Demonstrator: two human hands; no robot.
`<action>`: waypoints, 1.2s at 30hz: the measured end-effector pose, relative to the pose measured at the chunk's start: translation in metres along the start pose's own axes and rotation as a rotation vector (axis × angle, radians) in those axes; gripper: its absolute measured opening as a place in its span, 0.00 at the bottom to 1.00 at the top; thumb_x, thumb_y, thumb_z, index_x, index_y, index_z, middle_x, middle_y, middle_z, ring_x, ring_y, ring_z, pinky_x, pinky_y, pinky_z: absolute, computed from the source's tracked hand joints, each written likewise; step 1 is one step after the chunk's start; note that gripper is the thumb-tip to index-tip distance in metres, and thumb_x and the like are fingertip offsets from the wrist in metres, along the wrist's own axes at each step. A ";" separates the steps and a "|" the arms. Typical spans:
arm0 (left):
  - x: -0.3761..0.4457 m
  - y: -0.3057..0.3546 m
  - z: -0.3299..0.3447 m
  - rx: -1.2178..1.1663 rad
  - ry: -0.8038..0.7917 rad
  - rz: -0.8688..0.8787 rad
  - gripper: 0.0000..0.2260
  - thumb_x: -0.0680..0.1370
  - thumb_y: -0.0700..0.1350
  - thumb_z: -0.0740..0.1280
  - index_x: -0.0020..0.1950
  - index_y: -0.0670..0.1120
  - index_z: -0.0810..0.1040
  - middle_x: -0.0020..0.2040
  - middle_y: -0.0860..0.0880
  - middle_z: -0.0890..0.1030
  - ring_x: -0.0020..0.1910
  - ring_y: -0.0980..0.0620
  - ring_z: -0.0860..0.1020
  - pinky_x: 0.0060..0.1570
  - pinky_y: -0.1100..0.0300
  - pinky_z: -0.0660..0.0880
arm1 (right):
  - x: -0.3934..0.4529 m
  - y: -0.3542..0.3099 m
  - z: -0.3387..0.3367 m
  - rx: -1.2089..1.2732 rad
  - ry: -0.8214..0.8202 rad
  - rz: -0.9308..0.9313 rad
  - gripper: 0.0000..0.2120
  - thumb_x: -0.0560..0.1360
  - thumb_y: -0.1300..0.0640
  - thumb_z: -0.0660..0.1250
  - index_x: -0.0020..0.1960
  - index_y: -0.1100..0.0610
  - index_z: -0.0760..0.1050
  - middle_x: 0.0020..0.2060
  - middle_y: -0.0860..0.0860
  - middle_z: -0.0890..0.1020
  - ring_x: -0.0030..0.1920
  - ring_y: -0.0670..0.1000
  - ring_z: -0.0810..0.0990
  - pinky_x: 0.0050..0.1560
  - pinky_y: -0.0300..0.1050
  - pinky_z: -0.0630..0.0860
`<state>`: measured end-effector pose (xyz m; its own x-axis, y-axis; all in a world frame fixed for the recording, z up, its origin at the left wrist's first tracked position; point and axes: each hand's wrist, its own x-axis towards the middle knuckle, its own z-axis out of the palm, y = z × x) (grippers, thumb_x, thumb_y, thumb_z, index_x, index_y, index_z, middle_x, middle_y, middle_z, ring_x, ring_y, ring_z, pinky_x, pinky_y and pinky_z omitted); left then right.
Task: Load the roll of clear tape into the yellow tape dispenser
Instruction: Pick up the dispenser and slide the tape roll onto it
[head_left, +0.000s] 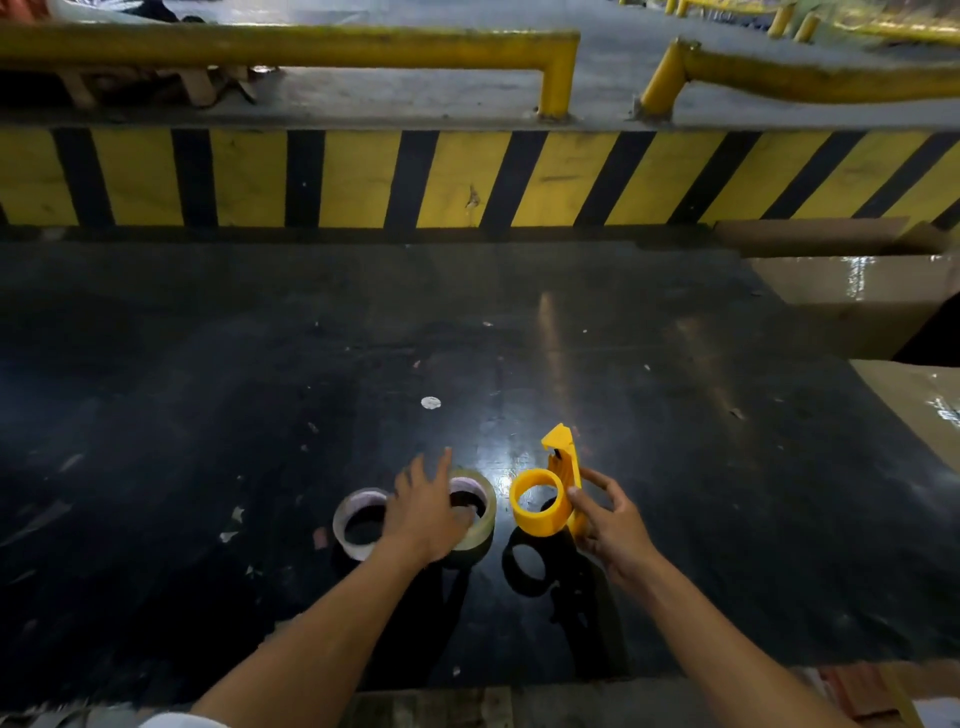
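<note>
Two rolls of clear tape lie flat on the black table. The right roll (480, 512) is under my left hand (428, 512), whose thumb reaches into its core while the other fingers spread over its far rim. The left roll (350, 519) sits just beside that hand, untouched. My right hand (605, 525) holds the yellow tape dispenser (545, 493) lifted above the table, its round hub facing left and its pointed cutter end up. The hub carries no tape.
The black table (363, 338) bears small paper scraps and a white spot (430, 402). A yellow-and-black striped wall (467, 179) runs along its far edge. Cardboard boxes (857, 301) stand at the right. Yellow railings (291, 47) are beyond.
</note>
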<state>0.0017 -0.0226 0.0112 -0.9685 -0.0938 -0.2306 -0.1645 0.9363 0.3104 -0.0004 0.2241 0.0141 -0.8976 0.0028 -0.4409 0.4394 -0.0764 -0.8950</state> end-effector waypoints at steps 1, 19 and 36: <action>0.001 0.009 0.002 0.004 -0.045 0.019 0.42 0.75 0.62 0.66 0.82 0.56 0.46 0.81 0.38 0.50 0.78 0.33 0.53 0.72 0.37 0.62 | 0.000 0.000 -0.001 -0.001 0.003 -0.005 0.21 0.76 0.54 0.71 0.67 0.46 0.72 0.56 0.62 0.83 0.54 0.63 0.84 0.49 0.56 0.82; -0.002 0.040 -0.004 -0.345 -0.117 0.037 0.36 0.76 0.58 0.69 0.80 0.57 0.56 0.72 0.46 0.66 0.71 0.37 0.67 0.70 0.48 0.68 | -0.015 0.010 -0.018 -0.081 0.038 0.009 0.17 0.76 0.54 0.71 0.63 0.45 0.74 0.55 0.60 0.83 0.49 0.58 0.85 0.44 0.51 0.83; -0.021 0.081 -0.020 -0.403 -0.214 0.128 0.42 0.70 0.60 0.76 0.78 0.64 0.56 0.71 0.42 0.62 0.68 0.40 0.72 0.66 0.50 0.75 | -0.028 -0.002 -0.004 -0.064 -0.014 -0.058 0.17 0.78 0.56 0.68 0.66 0.48 0.71 0.50 0.59 0.85 0.45 0.57 0.87 0.38 0.45 0.82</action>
<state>0.0048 0.0487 0.0595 -0.9325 0.1252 -0.3388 -0.1467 0.7258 0.6721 0.0240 0.2283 0.0282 -0.9217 -0.0085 -0.3878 0.3879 -0.0122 -0.9216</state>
